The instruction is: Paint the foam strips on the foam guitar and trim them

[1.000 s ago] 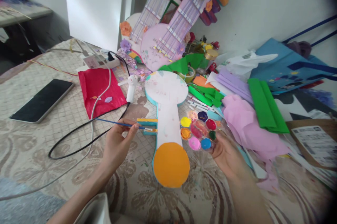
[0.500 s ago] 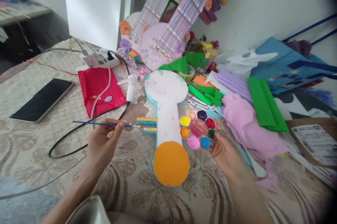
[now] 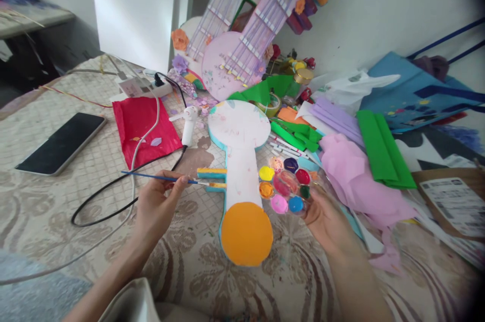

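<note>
My left hand (image 3: 157, 206) pinches a thin blue-handled paintbrush (image 3: 159, 177), its tip resting at the short yellow-and-blue side pegs (image 3: 212, 179) of a white foam craft shape (image 3: 239, 160). That shape lies flat on the table and has a round top, a long neck and an orange painted disc (image 3: 246, 233) at its near end. To the right of the shape, my right hand (image 3: 328, 221) grips a round paint palette (image 3: 287, 185) with several coloured wells.
A black phone (image 3: 62, 143), a red paper (image 3: 142, 127), a white handheld device (image 3: 188, 125) with black cable (image 3: 113, 201) and a power strip (image 3: 142, 89) lie left. Green, purple and pink paper sheets (image 3: 356, 170) pile right. Decorated foam crafts (image 3: 242, 34) lean on the back wall.
My left hand drew the brush back to the left half a second ago, then moved it right again toward the side pegs. The right hand and palette stayed nearly still.
</note>
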`<state>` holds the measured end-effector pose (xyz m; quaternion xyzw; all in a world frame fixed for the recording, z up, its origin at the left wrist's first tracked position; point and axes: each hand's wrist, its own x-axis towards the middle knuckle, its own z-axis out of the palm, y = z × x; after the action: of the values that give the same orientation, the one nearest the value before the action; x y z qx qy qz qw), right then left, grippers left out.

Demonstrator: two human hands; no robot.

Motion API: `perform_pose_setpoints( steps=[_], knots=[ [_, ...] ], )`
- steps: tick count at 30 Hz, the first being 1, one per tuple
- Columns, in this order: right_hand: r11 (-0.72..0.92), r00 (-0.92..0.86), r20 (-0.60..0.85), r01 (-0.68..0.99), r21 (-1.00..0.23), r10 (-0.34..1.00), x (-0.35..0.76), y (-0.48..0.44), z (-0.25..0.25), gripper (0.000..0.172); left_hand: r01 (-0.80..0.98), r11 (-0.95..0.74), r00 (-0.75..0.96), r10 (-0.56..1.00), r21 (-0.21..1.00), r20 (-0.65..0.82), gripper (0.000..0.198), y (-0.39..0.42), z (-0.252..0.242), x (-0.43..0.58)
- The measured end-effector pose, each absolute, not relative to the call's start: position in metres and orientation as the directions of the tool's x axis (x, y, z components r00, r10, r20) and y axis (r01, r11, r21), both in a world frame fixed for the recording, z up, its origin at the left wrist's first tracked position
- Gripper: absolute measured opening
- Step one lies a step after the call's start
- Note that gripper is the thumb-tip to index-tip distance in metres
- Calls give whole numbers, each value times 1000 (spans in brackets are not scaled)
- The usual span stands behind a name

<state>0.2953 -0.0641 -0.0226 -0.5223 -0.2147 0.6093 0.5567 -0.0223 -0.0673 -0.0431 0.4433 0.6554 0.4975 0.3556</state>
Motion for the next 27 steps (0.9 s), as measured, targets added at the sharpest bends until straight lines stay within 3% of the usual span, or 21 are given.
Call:
perform_pose_setpoints(
  steps=[14,27],
  knots=[
    [-284,175,-394,-446,-849,902,294,-64,-22,16,139,118,-360,931,983,-61,24,-63,-42,-15],
    [-289,155,-389,-439,-851,908,294,-65,-20,17,232,120,-316,948,965,-42,25,-65,-46,-17]
  ],
)
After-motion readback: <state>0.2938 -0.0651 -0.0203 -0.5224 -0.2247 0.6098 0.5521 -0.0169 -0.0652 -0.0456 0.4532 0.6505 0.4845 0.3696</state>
